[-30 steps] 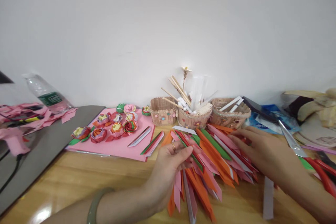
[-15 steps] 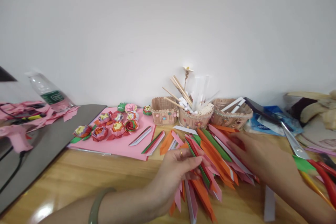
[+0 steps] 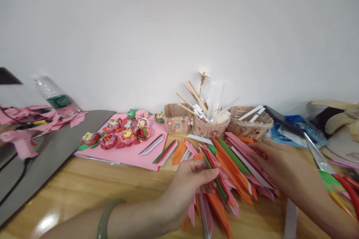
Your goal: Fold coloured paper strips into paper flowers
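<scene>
head | left hand (image 3: 187, 181): pinching red-green folded strips (image 3: 221, 187) | right hand (image 3: 283, 168): at paper pile (image 3: 233, 168), can't tell grip | risk: overlapped layers between hands snag, pile scatters

Along the back edge of your worktop (image 3: 92, 183), you have a tilted, green-labelled plastic bottle (image 3: 59, 101) and three decorated baskets (image 3: 206, 129).

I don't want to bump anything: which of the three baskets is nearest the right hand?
The rightmost basket, with two white strips leaning in it; it stands just beyond the right hand, the others farther left.
</scene>
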Demonstrator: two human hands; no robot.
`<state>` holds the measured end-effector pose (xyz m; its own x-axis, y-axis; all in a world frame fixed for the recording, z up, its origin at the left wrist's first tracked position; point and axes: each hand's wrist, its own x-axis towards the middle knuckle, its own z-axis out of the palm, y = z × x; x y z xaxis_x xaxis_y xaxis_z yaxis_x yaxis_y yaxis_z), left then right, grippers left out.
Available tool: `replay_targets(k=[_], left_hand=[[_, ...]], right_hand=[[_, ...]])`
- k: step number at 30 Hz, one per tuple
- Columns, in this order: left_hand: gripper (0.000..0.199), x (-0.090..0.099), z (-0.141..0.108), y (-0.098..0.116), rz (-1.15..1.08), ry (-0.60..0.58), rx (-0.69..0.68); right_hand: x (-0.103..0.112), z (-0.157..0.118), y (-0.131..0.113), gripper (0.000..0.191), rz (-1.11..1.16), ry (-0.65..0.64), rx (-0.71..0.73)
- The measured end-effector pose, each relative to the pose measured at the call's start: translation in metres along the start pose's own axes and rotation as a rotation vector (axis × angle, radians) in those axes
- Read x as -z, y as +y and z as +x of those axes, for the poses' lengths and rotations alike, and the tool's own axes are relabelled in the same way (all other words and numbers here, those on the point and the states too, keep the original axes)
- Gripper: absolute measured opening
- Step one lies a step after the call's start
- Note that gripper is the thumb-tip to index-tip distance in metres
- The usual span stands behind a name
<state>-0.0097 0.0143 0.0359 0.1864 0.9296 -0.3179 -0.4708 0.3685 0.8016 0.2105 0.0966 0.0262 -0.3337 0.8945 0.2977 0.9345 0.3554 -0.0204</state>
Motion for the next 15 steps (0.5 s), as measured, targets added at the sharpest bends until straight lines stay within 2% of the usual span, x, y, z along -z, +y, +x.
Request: replay_targets(k=[5, 9, 13, 15], left_hand=[[0.024, 0.0, 0.001, 0.0, 0.004, 0.017, 0.004], [0.024, -0.001, 0.001, 0.0, -0.02, 0.025, 0.0], [0.02, -0.001, 0.002, -0.002, -0.038, 0.023, -0.022], [0.02, -0.001, 0.003, -0.002, -0.053, 0.032, -0.04]], right_hand=[[0.008, -0.003, -0.001, 0.031, -0.022, 0.046, -0.093], [0.014, -0.004, -0.004, 0.027, -0.06, 0.127, -0.086], [0.024, -0.007, -0.023, 0.039, 0.05, 0.369, 0.066], [0.029, -0.012, -0.04, 0.03, 0.223, 0.472, 0.254]])
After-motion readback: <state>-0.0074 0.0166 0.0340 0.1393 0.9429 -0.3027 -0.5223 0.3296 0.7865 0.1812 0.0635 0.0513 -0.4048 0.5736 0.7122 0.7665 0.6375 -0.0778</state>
